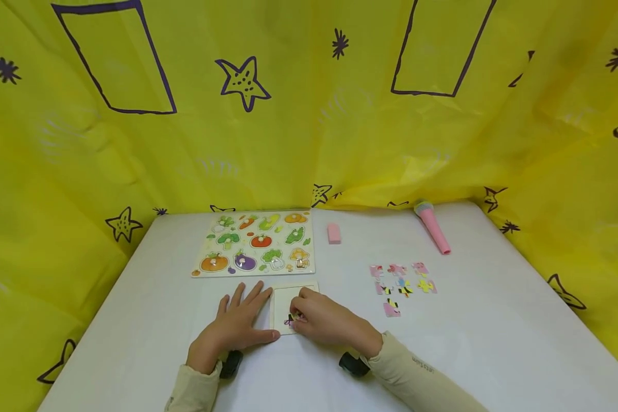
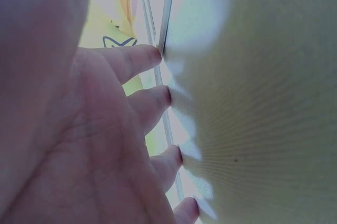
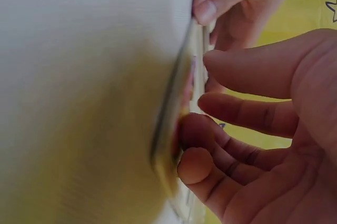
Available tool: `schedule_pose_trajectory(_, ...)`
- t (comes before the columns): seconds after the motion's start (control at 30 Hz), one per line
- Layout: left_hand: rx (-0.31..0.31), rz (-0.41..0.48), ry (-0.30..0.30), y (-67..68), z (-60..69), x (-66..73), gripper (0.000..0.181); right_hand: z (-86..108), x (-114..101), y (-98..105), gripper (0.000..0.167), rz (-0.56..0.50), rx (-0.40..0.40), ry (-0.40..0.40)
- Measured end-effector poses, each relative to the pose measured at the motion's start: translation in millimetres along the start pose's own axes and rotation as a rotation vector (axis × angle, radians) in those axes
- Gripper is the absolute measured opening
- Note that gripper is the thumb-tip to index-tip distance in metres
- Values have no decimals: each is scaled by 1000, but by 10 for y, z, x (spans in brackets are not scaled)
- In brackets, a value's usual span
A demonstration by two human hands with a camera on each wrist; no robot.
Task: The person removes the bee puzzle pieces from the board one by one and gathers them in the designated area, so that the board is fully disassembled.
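A small white puzzle tray (image 1: 284, 300) lies on the table between both hands. My left hand (image 1: 237, 325) rests flat at its left side with fingers spread, and the thumb touches the lower left corner. The fingers of my right hand (image 1: 329, 321) curl over a small pink and dark jigsaw puzzle piece (image 1: 289, 322) in the tray's lower part, partly hiding it. In the right wrist view the thumb and fingertips stand close at the tray edge (image 3: 167, 182). Several loose jigsaw pieces (image 1: 391, 309) lie on the table to the right.
A vegetable peg board (image 1: 260, 257) lies behind the left hand. A pink block (image 1: 333, 233) sits beside it, and a pink toy microphone (image 1: 435, 230) lies at the back right. Yellow cloth (image 1: 288, 154) with drawn stars hangs around the white table (image 1: 468, 343).
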State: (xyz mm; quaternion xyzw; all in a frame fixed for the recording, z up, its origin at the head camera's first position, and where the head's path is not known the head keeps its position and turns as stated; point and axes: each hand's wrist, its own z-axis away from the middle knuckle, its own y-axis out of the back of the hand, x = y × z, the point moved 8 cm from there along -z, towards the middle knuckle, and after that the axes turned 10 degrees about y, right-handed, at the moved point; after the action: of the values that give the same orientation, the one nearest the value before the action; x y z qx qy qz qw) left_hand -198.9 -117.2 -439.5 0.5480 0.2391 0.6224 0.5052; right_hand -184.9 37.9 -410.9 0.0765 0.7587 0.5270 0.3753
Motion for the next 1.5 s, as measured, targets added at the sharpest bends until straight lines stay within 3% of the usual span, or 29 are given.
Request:
schedule_pose_trajectory(0.47,10,-25,25,-37,-23,-10,99,42,8,-74,15,13,6,-47)
schedule_pose_trajectory(0.87,24,-20,2,-11,14,-9,98,14,-32,-76,15,9,6,-49)
schedule_pose_trajectory(1.1,12,-3,-1,-36,4,3,99,41,-23,-87,25,-69,25,-75)
schedule_pose_trajectory(1.37,4,-6,-9,-38,36,-3,98,48,-41,-80,22,-182,57,7)
schedule_pose_trajectory(1.5,10,-10,-19,-12,27,12,98,61,-14,-22,22,-201,86,-2)
